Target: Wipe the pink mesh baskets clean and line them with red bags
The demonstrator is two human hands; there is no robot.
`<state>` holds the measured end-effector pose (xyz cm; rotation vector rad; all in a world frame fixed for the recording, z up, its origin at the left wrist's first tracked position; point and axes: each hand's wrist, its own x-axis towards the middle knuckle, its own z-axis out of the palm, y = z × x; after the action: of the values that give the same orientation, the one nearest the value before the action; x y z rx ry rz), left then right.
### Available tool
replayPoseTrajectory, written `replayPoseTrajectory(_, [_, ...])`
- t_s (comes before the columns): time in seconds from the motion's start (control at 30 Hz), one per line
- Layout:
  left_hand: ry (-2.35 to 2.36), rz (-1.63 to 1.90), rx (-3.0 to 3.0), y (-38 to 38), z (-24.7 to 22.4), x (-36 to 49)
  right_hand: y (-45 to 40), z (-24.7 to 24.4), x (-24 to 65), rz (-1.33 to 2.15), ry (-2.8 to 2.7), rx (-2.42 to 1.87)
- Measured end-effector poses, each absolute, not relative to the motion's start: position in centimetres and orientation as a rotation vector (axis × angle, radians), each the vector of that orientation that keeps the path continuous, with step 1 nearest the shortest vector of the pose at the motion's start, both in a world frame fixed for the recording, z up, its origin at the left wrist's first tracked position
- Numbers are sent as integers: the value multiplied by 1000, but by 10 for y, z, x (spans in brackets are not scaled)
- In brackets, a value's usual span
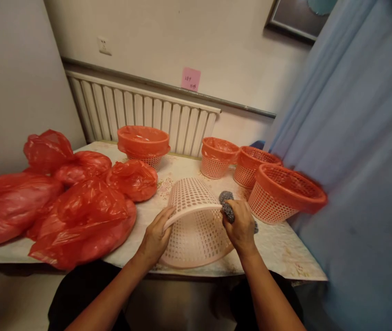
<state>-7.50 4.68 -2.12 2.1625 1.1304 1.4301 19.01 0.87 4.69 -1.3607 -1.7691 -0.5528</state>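
A pale pink perforated plastic basket [196, 236] lies tipped on its side at the table's near edge, its open mouth facing me. My left hand [157, 233] grips the rim on its left side, thumb inside and fingers outside. On the right, my right hand [240, 225] is closed round a grey cloth [228, 211] and presses it to the rim. Part of this cloth sticks out above the fingers and a little shows beyond the hand's right side.
Filled red plastic bags [85, 216] crowd the table's left side. A red-lined basket [143, 142] stands at the back; three more, including a large one [275, 197], stand right, beside a blue curtain [364, 161]. A radiator [140, 105] runs behind the table [278, 248].
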Motion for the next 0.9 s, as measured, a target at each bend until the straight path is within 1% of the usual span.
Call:
replayPoseTrajectory(0.1, [1048, 1416, 2233, 48, -25, -75, 8, 42, 192, -533, -1715, -1353])
replayPoseTrajectory(0.3, [1028, 1453, 2218, 49, -38, -76, 7, 25, 201, -463, -1621, -1351])
replayPoseTrajectory(0.5, [1063, 1465, 2160, 44, -39, -79, 5, -4, 206, -406, -1368, -1410])
replayPoseTrajectory(0.6, [1079, 1467, 2142, 42, -39, -79, 4, -18, 206, -307, -1217, -1450])
replayPoseTrajectory(0.73, [1086, 1486, 2118, 42, -41, -79, 0, -45, 204, -129, -971, -1500])
replayPoseTrajectory(0.9, [1147, 1502, 2026, 40, -49, -84, -8, -95, 192, 40, -633, -1657])
